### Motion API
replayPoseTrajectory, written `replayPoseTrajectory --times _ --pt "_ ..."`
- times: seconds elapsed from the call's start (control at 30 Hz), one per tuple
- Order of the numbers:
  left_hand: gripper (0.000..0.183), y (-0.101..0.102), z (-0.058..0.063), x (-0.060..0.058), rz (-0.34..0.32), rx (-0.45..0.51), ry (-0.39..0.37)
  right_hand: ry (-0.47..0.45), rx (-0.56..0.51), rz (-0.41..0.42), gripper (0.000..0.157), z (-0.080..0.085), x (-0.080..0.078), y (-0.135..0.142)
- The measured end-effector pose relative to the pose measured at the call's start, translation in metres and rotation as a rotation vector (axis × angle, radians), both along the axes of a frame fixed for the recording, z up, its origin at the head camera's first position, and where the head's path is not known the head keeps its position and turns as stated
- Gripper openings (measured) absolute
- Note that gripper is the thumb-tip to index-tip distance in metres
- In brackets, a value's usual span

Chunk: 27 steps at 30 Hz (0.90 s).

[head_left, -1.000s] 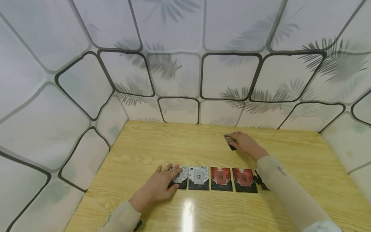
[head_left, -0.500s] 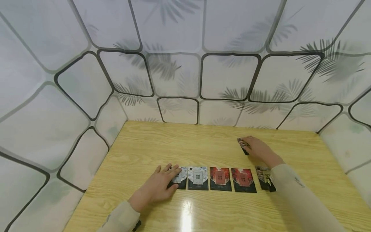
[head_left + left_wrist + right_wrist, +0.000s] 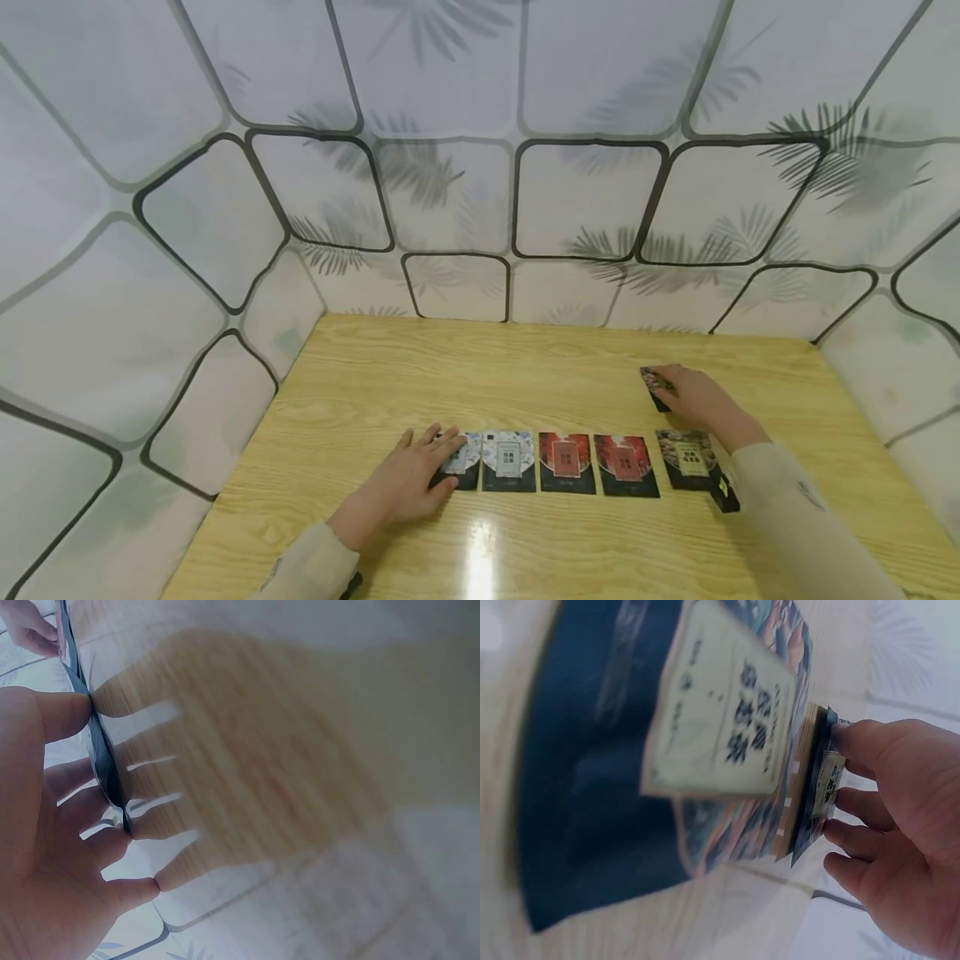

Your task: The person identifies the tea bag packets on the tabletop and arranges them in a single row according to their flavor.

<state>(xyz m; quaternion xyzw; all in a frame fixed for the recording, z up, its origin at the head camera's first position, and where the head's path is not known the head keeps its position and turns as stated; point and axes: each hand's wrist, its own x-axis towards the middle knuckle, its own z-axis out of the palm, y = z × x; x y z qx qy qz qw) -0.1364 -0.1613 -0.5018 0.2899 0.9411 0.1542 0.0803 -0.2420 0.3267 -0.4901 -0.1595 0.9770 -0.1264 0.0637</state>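
My left hand (image 3: 405,479) lies with spread fingers on the leftmost blue-and-white packet (image 3: 468,475), partly covering it. In the left wrist view, the thumb and fingertips touch that packet's dark edge (image 3: 109,769). Farther back on the right, my right hand (image 3: 697,400) holds a small dark tea packet (image 3: 655,387) by its right end, thumb and fingertips on it. This packet (image 3: 825,780) has a pale green label. Nearer to me lies a matching green-labelled tea packet (image 3: 686,458), large in the right wrist view.
Between the hands, a second blue-and-white packet (image 3: 508,462) and two red packets (image 3: 567,462) lie in a row on the wooden table (image 3: 420,367). A patterned cloth wall (image 3: 457,283) encloses the back and sides. A black wrist device (image 3: 726,493) hangs under the right sleeve.
My right hand has moved right and slightly nearer with its packet. The sleeve has uncovered the green-labelled packet at the row's right end. The left hand stays on its packet.
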Motion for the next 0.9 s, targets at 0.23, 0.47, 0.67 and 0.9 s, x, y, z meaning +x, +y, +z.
replayPoseTrajectory --times 0.23,0.47,0.67,0.9 --pt "0.06 0.0 0.0 0.001 0.012 0.002 -0.008 -0.015 -0.018 -0.035 0.053 -0.002 0.009 0.016" --pt "0.059 0.0 0.0 0.0 0.008 0.005 -0.005 -0.003 -0.012 -0.065 0.053 -0.007 0.016 0.038" --pt "0.059 0.001 0.0 0.0 0.005 0.0 -0.013 -0.004 -0.014 -0.086 0.053 -0.008 0.024 0.053" --pt "0.06 0.0 0.0 0.0 0.002 0.006 -0.017 -0.019 -0.024 -0.109 0.053 -0.009 0.033 0.066"
